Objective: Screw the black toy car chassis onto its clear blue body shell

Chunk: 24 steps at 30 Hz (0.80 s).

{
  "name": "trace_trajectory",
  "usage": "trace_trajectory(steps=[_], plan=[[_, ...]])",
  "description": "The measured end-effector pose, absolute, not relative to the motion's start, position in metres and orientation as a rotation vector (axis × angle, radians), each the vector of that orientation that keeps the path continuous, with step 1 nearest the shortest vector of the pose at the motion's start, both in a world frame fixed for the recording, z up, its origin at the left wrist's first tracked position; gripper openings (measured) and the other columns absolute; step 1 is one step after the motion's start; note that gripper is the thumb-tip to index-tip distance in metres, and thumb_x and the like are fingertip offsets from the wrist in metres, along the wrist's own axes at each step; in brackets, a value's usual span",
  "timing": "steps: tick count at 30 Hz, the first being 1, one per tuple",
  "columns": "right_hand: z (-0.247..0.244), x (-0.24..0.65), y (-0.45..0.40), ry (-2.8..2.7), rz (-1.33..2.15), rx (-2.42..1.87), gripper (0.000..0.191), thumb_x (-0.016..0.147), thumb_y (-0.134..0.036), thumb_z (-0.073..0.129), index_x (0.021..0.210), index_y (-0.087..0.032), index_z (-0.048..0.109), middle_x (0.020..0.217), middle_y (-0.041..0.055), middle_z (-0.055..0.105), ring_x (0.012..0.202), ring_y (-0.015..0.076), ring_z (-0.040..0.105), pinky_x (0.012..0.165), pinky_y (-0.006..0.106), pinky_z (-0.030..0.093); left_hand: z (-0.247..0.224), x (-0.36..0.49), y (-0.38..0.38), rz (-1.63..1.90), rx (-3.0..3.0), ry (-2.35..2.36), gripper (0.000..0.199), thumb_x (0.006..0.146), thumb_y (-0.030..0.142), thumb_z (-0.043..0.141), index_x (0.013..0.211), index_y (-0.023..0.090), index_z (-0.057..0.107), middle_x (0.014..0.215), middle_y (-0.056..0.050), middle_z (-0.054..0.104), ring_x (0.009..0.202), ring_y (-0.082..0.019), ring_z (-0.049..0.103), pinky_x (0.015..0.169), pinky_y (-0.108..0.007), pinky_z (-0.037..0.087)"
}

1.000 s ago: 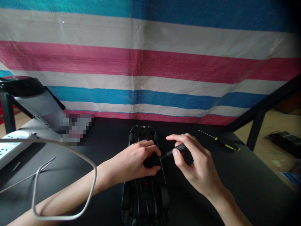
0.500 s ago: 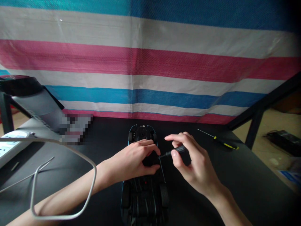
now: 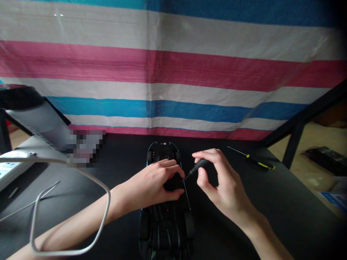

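A toy car lies upside down on the black table, its dark underside and wheels facing up. Across its middle rests my left hand, thumb and fingers curved around the body and gripping it. My right hand pinches the handle of a black screwdriver between thumb and fingers, to the right of the car. The screwdriver slants down to the left, its tip at the car's right edge beside my left fingertips. What the tip touches is too small to tell.
Another screwdriver, black and yellow, lies at the right. On the left are a white power strip, a looped white cable and a grey cylindrical object. A striped sheet hangs behind the table.
The black screwdriver's handle has tilted up and shifted left, and my right fingers have moved along with it. My left hand keeps its place on the car. The view has shifted slightly.
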State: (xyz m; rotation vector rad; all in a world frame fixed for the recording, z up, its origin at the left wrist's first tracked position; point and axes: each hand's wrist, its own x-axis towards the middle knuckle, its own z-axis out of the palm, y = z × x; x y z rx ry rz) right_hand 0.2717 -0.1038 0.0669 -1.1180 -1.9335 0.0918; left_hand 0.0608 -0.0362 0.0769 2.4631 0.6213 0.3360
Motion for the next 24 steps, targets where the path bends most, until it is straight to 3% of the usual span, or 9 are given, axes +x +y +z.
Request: trace_trajectory(steps=[10, 19, 24], plan=[[0.0679, 0.2675, -0.106, -1.87, 0.181, -1.098, 0.015, 0.1, -0.014, 0.057, 0.113, -0.021, 0.055, 0.105, 0.0045, 0.06, 0.104, 0.0189, 0.057, 0.093, 0.034, 0.047, 0.0771, 0.0606, -0.0353, 0.35, 2.467, 0.611, 0.027, 0.089, 0.026, 0.071, 0.115, 0.021, 0.065, 0.106, -0.003, 0.064, 0.099, -0.02, 0.063, 0.083, -0.028, 0.049], [0.0646, 0.2677, -0.1066, -1.862, 0.342, -1.098, 0.029, 0.104, -0.016, 0.044, 0.132, -0.022, 0.05, 0.128, 0.0091, 0.057, 0.121, 0.0212, 0.055, 0.105, 0.038, 0.045, 0.075, 0.0607, -0.0354, 0.352, 2.458, 0.613, 0.028, 0.088, 0.026, 0.072, 0.115, 0.021, 0.064, 0.109, -0.002, 0.063, 0.101, -0.018, 0.062, 0.087, -0.027, 0.048], [0.0613, 0.2735, -0.0998, -1.877, 0.067, -1.21, 0.02, 0.103, -0.023, 0.055, 0.122, -0.022, 0.054, 0.108, 0.0049, 0.062, 0.103, 0.0195, 0.06, 0.094, 0.034, 0.047, 0.0774, 0.0607, -0.037, 0.348, 2.456, 0.623, 0.026, 0.088, 0.025, 0.072, 0.113, 0.022, 0.065, 0.105, -0.001, 0.062, 0.096, -0.017, 0.061, 0.08, -0.025, 0.048]])
